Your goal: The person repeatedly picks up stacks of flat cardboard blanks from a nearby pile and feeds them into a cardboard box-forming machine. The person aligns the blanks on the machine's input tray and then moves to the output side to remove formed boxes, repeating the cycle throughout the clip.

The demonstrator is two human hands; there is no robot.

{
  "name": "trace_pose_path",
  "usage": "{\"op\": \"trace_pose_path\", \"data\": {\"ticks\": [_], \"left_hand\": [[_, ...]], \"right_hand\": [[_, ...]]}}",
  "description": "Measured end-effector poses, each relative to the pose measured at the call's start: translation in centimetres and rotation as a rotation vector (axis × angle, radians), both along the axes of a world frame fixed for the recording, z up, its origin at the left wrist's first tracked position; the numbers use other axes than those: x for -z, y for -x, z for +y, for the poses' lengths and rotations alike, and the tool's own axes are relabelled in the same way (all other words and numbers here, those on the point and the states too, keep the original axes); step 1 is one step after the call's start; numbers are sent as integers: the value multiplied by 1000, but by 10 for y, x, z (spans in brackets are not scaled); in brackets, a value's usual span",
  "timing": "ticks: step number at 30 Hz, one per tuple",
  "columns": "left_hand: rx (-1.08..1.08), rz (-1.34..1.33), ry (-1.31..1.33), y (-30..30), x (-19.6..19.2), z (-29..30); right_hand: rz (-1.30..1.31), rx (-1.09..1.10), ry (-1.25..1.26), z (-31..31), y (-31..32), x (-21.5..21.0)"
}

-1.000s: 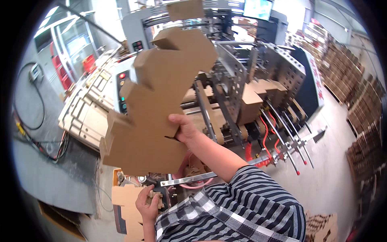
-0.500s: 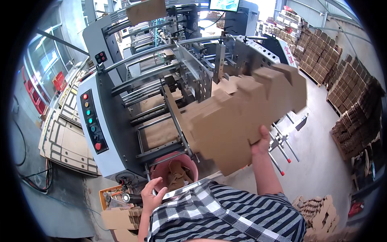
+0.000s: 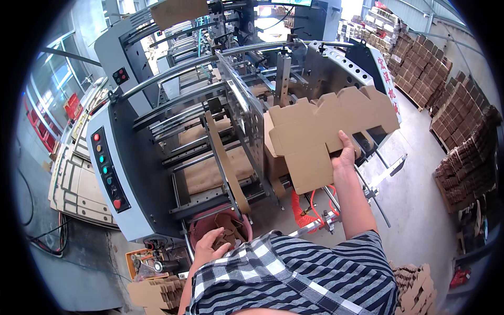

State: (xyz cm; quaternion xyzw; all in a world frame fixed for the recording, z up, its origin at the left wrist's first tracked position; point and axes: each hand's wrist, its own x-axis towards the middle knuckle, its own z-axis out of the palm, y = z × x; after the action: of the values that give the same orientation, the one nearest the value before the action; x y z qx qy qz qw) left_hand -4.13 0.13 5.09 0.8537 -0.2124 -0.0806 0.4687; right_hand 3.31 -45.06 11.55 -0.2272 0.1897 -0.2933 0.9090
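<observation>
One stack of die-cut cardboard blanks is held flat over the machine's feed section, right of centre. The right hand grips its near edge, thumb on top. The left hand hangs with relaxed fingers near the red bucket.

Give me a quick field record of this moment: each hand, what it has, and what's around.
right hand: raised, gripping a stack of flat die-cut cardboard blanks by its right edge
left hand: low, open, at the rim of a red bucket
bucket contents: cardboard scraps
machine: grey, with rails and a button panel
background right: stacked cardboard bundles
</observation>
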Motion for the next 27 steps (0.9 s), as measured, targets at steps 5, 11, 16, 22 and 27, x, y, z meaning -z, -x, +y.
{"op": "trace_pose_path", "data": {"ticks": [5, 11, 16, 22, 27], "left_hand": [[3, 21, -21, 0, 12, -6], [14, 58, -30, -2, 30, -8], [33, 97, -60, -6, 32, -14], [85, 89, -84, -11, 33, -23], [96, 143, -64, -15, 38, -28]], "right_hand": [[11, -87, -2, -6, -29, 2], [-8, -109, -35, -11, -42, 17], [33, -123, -100, -5, -38, 20], [124, -123, -65, 0, -37, 6], [139, -82, -92, -3, -32, 0]]}}
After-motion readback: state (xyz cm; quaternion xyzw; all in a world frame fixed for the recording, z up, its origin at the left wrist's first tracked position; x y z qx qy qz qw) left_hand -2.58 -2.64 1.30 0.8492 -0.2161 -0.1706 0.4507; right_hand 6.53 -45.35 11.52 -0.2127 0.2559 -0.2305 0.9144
